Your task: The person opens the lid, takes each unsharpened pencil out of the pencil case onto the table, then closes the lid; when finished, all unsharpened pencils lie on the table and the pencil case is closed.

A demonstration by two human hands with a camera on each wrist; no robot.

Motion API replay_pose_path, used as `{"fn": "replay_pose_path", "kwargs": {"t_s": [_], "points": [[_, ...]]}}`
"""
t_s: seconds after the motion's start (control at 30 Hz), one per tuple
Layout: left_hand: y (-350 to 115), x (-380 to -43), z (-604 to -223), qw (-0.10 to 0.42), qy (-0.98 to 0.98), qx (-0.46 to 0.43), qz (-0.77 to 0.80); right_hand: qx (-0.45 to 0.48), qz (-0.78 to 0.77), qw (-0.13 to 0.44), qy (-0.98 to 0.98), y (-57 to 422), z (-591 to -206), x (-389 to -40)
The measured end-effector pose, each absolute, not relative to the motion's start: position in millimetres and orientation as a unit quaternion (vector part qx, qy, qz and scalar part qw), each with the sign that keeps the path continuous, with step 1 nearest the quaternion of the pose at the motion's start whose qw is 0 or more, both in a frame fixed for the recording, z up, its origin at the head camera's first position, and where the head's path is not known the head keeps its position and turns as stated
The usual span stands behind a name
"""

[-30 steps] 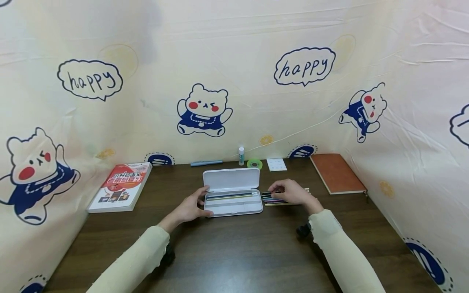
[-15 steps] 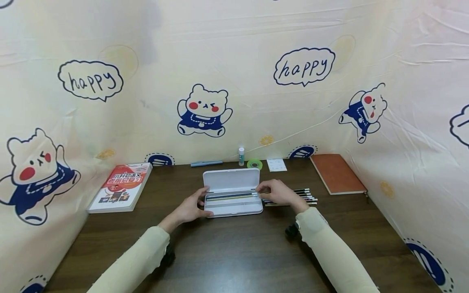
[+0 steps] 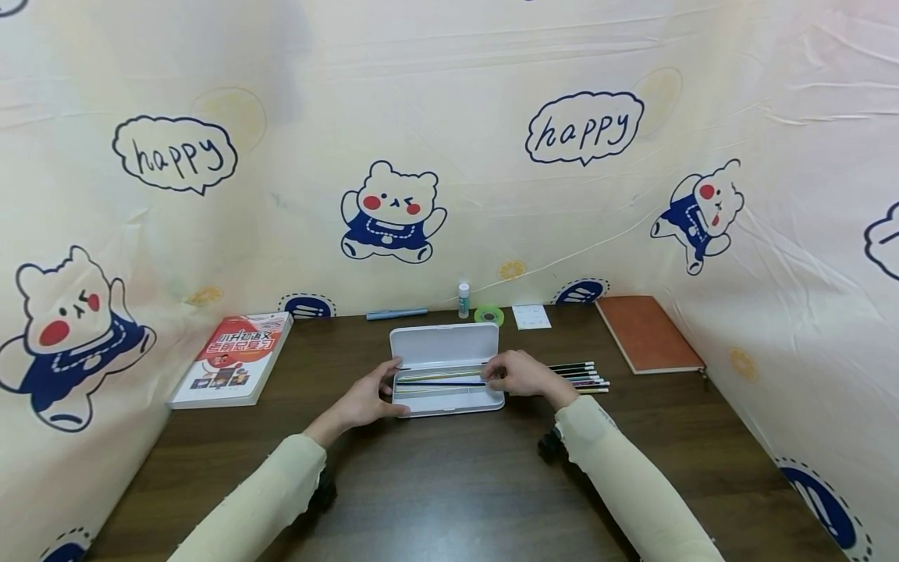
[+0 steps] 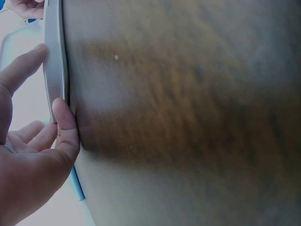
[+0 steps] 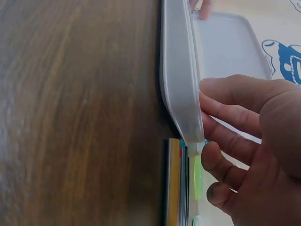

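Left hand [image 3: 365,396] has the open pencil case [image 3: 428,403] by its left end, right hand [image 3: 523,375] is over the other, can't tell if it's pinching anything. Inner pencils [image 3: 442,383] lie inside, loose bunch of pencils [image 3: 579,365] just beside.

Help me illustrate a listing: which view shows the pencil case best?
The head view: it shows the pencil case nearly whole, with raised lid and pencils inside. The left wrist view gives only part of its front wall and a washed-out bit of lid; the right wrist view, front wall and lid, hardly any inside.
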State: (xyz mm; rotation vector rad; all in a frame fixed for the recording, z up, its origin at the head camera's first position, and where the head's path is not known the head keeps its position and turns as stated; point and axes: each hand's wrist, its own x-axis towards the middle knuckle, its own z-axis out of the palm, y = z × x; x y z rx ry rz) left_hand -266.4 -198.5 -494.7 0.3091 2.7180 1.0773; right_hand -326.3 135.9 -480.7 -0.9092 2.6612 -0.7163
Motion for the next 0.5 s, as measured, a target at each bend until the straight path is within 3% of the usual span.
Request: {"fn": "replay_pose_path", "kwargs": {"t_s": [0.5], "points": [[-199.7,-266.8,-493.8,0.100,0.919,0.112,0.364,-0.309,-0.211,0.122,0.919,126.8,-486.5,-327.7]]}}
